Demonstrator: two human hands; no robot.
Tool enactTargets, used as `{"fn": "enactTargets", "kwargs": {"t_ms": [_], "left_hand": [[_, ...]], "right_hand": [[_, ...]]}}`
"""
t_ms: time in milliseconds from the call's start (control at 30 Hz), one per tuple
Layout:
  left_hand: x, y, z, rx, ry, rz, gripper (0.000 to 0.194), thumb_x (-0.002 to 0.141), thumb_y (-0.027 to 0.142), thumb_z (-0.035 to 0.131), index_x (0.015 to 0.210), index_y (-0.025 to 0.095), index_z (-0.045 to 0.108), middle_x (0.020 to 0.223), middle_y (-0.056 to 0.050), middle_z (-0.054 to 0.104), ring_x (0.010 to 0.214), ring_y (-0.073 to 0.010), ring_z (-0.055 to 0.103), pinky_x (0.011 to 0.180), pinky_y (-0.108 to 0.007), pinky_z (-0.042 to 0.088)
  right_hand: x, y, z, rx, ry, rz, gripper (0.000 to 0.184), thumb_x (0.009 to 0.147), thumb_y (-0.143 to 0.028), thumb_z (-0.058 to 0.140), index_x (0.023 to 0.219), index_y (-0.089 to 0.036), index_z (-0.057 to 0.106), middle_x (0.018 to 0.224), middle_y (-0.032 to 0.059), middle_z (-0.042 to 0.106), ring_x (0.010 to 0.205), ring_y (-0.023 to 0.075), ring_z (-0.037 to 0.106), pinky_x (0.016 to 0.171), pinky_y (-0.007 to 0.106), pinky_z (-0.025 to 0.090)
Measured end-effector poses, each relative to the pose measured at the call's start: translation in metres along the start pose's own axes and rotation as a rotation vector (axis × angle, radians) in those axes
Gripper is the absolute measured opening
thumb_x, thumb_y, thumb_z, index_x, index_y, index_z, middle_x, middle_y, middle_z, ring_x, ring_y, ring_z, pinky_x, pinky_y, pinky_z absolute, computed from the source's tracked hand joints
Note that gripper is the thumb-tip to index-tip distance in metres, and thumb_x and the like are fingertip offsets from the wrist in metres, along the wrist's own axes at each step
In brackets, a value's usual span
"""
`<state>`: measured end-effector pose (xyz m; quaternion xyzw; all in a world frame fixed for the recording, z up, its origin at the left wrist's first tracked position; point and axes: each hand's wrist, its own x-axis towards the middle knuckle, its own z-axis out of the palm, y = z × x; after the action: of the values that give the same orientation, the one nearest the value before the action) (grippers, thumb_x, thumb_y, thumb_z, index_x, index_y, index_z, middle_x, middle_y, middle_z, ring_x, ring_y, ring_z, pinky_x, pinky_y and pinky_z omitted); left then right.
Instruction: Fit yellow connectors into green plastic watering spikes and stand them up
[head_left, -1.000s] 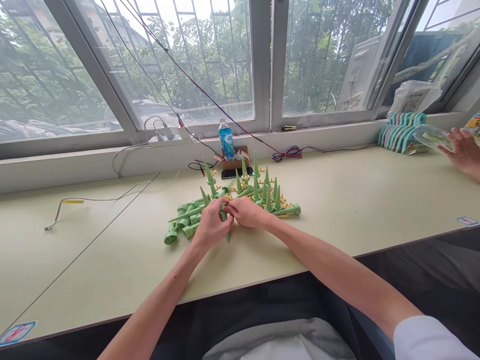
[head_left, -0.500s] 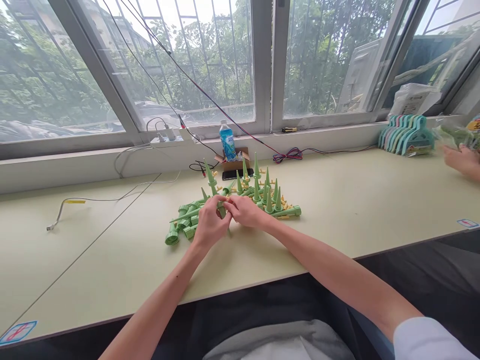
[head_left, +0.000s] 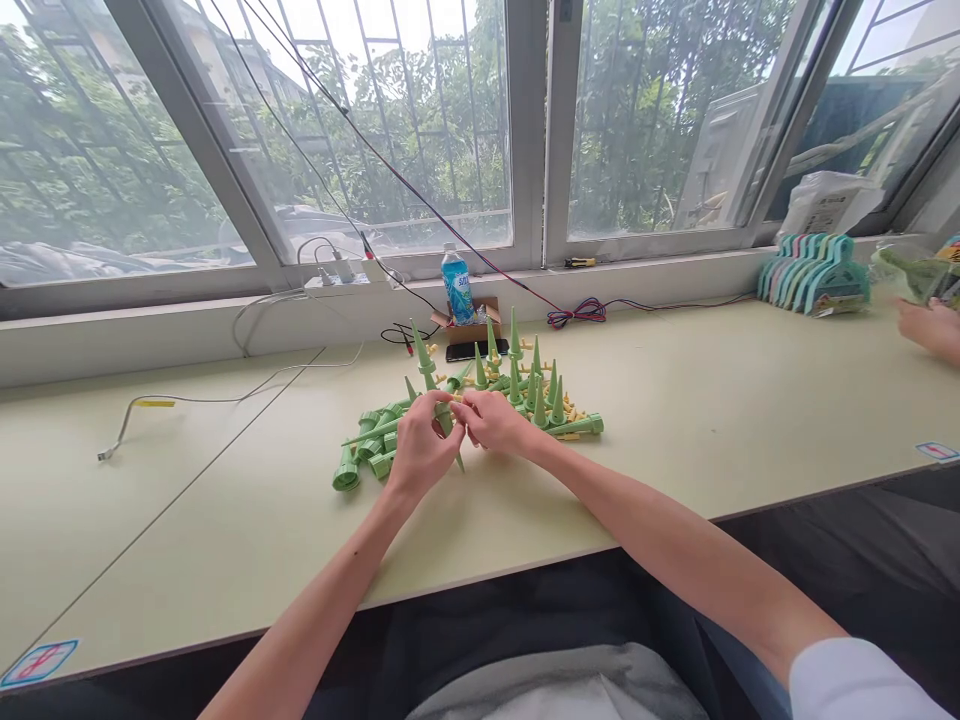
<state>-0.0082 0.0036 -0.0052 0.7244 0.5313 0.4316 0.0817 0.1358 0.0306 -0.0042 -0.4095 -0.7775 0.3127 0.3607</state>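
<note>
My left hand (head_left: pixel 424 440) is closed round a green plastic watering spike (head_left: pixel 445 420), its pointed tip slanting down toward me below the fingers. Against it, my right hand (head_left: pixel 491 422) is pinched at the spike's upper end; a bit of yellow, seemingly a small valve, shows at the fingertips but is mostly covered. Left of my hands lie several loose green spikes (head_left: pixel 367 440). Behind and to the right, several spikes stand point up (head_left: pixel 539 402), some with yellow valves in their sides. Small yellow valves (head_left: pixel 574 412) lie scattered among them.
A blue-labelled bottle (head_left: pixel 457 288) and small cardboard box stand behind the pile, with a dark phone (head_left: pixel 477 350) in front. Cables (head_left: pixel 577 312) run along the sill side. Pastel hangers (head_left: pixel 814 275) sit at far right, where another person's hand (head_left: pixel 930 328) holds a clear bag.
My hands stay together at the spike, whose tip has swung slightly rightward and up. At the far right, the other person's hand has moved and now holds the bag away from the hangers.
</note>
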Motion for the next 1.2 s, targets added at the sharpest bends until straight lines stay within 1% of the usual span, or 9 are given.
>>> {"fn": "enactTargets", "kwargs": {"t_ms": [133,233,300,367,467,567,767,967,1200], "left_hand": [[-0.0004,-0.0003,0.0002,-0.018,-0.011,0.01,0.025,0.076,0.031,0.059,0.098,0.02,0.059,0.091,-0.003,0.065,0.056,-0.0112,0.056,0.06,-0.027,0.049],[-0.0001,-0.0001,0.0001,-0.013,-0.01,0.014,0.024,0.075,0.03,0.058,0.098,0.02,0.059,0.093,-0.003,0.066,0.057,-0.0113,0.056,0.061,-0.027,0.049],[0.0004,0.0,-0.0001,0.001,-0.001,0.009,0.024,0.076,0.03,0.059,0.097,0.02,0.059,0.094,-0.004,0.066,0.058,-0.0117,0.057,0.062,-0.027,0.049],[0.0008,0.0001,-0.0003,0.013,0.012,-0.004,0.024,0.076,0.03,0.059,0.097,0.02,0.059,0.095,-0.004,0.066,0.057,-0.012,0.057,0.062,-0.028,0.048],[0.0011,-0.0001,-0.0006,0.025,0.028,-0.024,0.024,0.076,0.031,0.059,0.097,0.02,0.059,0.096,-0.005,0.066,0.056,-0.0123,0.058,0.063,-0.029,0.048],[0.001,-0.0005,-0.0005,0.034,0.03,-0.028,0.025,0.076,0.032,0.06,0.098,0.02,0.059,0.098,-0.005,0.066,0.056,-0.0126,0.058,0.064,-0.03,0.049],[0.0004,-0.0005,0.0001,0.009,0.008,-0.004,0.024,0.076,0.032,0.059,0.097,0.021,0.059,0.093,-0.003,0.066,0.056,-0.0121,0.057,0.061,-0.028,0.048],[0.0005,0.001,-0.0003,0.001,0.0,0.002,0.024,0.075,0.03,0.06,0.097,0.02,0.059,0.093,-0.003,0.066,0.057,-0.0116,0.056,0.061,-0.027,0.048],[0.0012,0.0,-0.0013,0.024,0.036,-0.01,0.024,0.075,0.029,0.059,0.097,0.02,0.06,0.095,-0.004,0.066,0.056,-0.0117,0.057,0.063,-0.029,0.048]], "right_hand": [[0.0006,0.0013,-0.0007,-0.056,0.012,-0.032,0.043,0.1,-0.037,0.037,0.066,-0.017,0.052,0.045,-0.0034,0.05,0.049,0.0098,0.052,0.057,0.02,0.037],[0.0002,0.0,-0.0005,-0.074,0.021,-0.034,0.046,0.1,-0.04,0.036,0.063,-0.017,0.051,0.048,-0.0026,0.05,0.051,0.0099,0.051,0.057,0.021,0.036],[0.0001,-0.0007,0.0002,-0.079,0.056,-0.025,0.043,0.099,-0.04,0.039,0.065,-0.017,0.052,0.051,-0.0019,0.052,0.053,0.0103,0.051,0.057,0.021,0.036],[0.0002,-0.0007,0.0009,-0.064,0.09,-0.015,0.035,0.096,-0.041,0.045,0.073,-0.017,0.054,0.058,-0.0012,0.056,0.056,0.0112,0.052,0.058,0.022,0.037],[0.0009,0.0003,0.0015,-0.042,0.1,0.001,0.023,0.091,-0.038,0.052,0.082,-0.017,0.056,0.066,0.0,0.06,0.061,0.0123,0.054,0.058,0.022,0.038],[0.002,0.0015,0.0018,-0.043,0.094,0.002,0.018,0.089,-0.031,0.051,0.08,-0.017,0.056,0.068,0.0002,0.06,0.062,0.0121,0.054,0.058,0.022,0.038],[0.0039,0.0047,0.0019,-0.082,0.109,-0.031,0.03,0.092,-0.032,0.047,0.066,-0.018,0.049,0.063,-0.0009,0.054,0.059,0.0108,0.047,0.056,0.022,0.034],[0.0036,0.0071,0.0017,-0.118,0.115,-0.067,0.04,0.094,-0.037,0.043,0.059,-0.018,0.042,0.057,-0.0024,0.048,0.054,0.0093,0.041,0.052,0.023,0.028],[0.0034,0.0038,0.0034,-0.132,0.116,-0.047,0.031,0.092,-0.035,0.049,0.066,-0.017,0.05,0.063,-0.0013,0.053,0.058,0.0101,0.045,0.055,0.023,0.03]]}}
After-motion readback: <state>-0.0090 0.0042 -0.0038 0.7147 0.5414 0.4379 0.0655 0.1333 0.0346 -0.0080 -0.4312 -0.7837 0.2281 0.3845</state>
